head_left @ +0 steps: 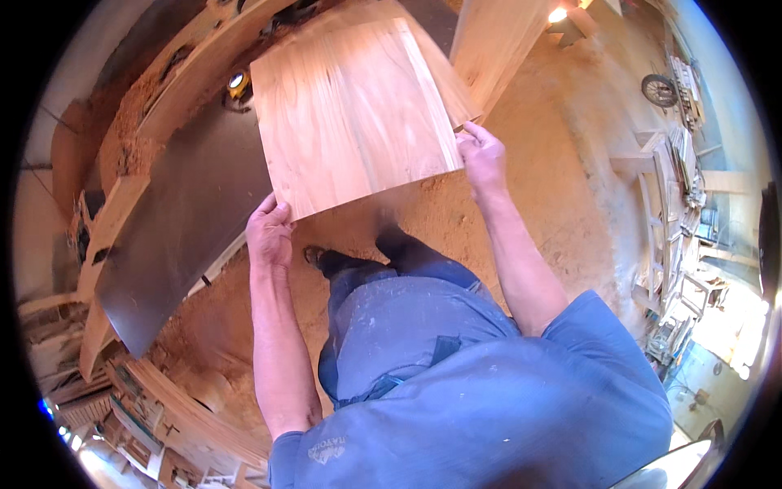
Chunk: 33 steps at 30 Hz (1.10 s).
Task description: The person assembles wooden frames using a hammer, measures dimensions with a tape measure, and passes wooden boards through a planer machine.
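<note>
A person in a blue shirt [489, 399] held a pale wooden panel [350, 122] by its two near corners, stretched out in front of the body above a tan, dusty floor [554, 155]. The left hand [270, 231] was closed on the left corner, thumb on top, while the right hand [482, 159] pinched the right corner between thumb and fingers. A dark, smooth tabletop [187, 204] lay to the panel's left, near a small yellow-and-black object [237, 84].
</note>
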### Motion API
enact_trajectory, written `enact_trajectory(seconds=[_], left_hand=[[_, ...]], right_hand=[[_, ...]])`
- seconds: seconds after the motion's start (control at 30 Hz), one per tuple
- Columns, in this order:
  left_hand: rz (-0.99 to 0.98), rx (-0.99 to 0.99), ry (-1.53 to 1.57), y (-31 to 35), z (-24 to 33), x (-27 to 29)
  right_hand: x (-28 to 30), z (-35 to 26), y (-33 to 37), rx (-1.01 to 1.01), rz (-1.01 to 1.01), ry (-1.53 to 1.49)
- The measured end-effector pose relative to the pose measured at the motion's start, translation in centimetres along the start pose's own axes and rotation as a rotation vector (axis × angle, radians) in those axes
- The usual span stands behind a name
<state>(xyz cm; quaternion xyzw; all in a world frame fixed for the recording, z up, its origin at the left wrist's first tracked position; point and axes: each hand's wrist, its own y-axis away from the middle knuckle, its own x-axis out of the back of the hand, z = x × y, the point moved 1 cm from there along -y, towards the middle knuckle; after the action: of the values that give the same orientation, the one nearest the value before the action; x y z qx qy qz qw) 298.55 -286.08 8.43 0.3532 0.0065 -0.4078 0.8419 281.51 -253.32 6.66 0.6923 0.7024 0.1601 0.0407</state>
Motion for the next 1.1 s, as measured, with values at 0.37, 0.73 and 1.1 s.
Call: enact_trajectory(seconds=[0.37,0.73,1.1], left_hand=[[-0.146,-0.004,0.242,4.5,-1.8,6.7],[-0.016,-0.198,0.171,4.4,4.2,9.7],[0.091,-0.977,0.065,9.5,7.0,13.9]], right_hand=[[-2.8,-1.2,2.8,-0.219,-0.530,-0.354],[-8.0,-4.8,3.3,-0.053,-0.804,-0.257],[-19.8,-9.5,-0.2,0.742,-0.914,-0.096]])
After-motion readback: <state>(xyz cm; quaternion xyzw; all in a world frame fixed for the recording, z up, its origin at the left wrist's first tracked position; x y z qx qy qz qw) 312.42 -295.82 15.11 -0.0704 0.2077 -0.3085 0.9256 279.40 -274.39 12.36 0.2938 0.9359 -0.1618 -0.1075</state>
